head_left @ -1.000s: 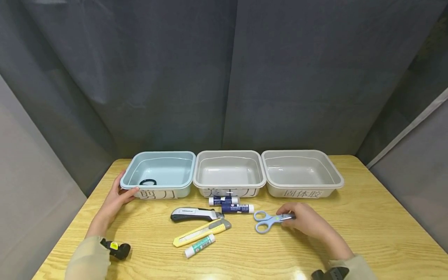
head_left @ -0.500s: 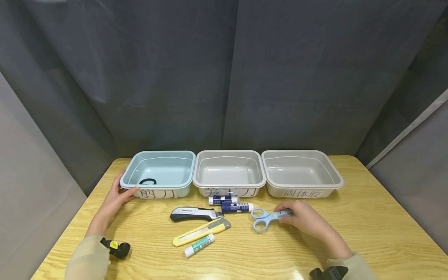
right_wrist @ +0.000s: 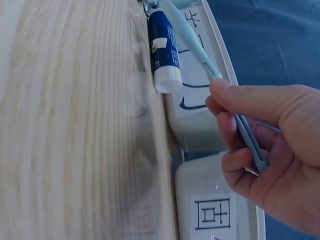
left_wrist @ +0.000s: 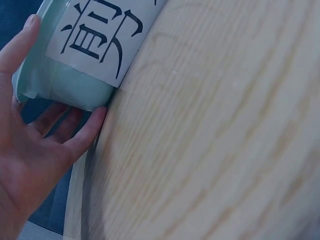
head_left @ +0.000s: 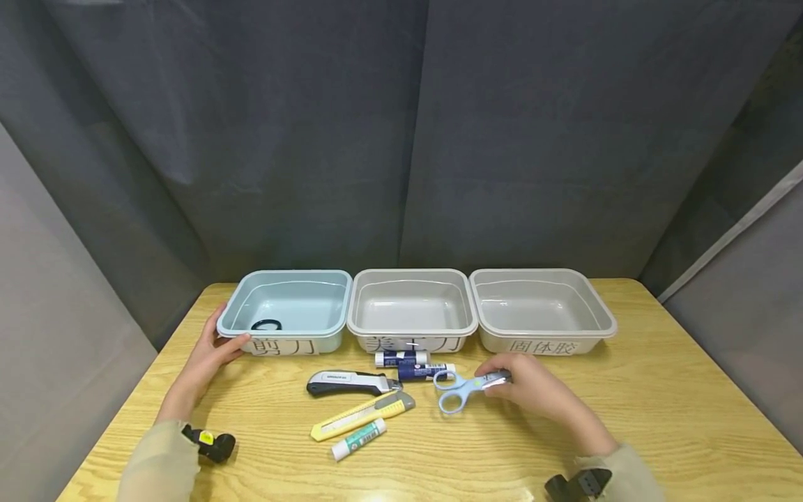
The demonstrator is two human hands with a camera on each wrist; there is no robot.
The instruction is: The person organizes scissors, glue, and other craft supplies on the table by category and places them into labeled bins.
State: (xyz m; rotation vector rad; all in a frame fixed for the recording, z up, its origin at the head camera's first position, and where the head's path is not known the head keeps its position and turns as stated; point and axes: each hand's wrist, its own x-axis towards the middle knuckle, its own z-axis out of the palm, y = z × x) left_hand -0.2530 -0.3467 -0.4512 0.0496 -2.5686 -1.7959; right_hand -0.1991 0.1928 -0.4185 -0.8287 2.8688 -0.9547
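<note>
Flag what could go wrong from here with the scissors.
The right hand grips the scissors by the blades and might get nicked. In the head view one loop overlaps a blue glue stick and could knock it. The left hand touches the blue bin and might shift it.

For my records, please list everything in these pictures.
Table: 1, yellow, below
Curtains: uncounted, grey, back, sides
Blue bin: 1, left
Grey bins: 2, middle, right
Labels: 3, white, bin fronts
Ring: 1, black, in blue bin
Utility knife: 1, silver-black, centre
Cutter: 1, yellow, centre
Navy glue sticks: 2, before middle bin
Green glue stick: 1, centre
Scissors: 1, blue, right hand
Wrist cameras: 2, black
Sleeves: 2, beige
Left hand: 1, touching blue bin
Right hand: 1, holding scissors
</note>
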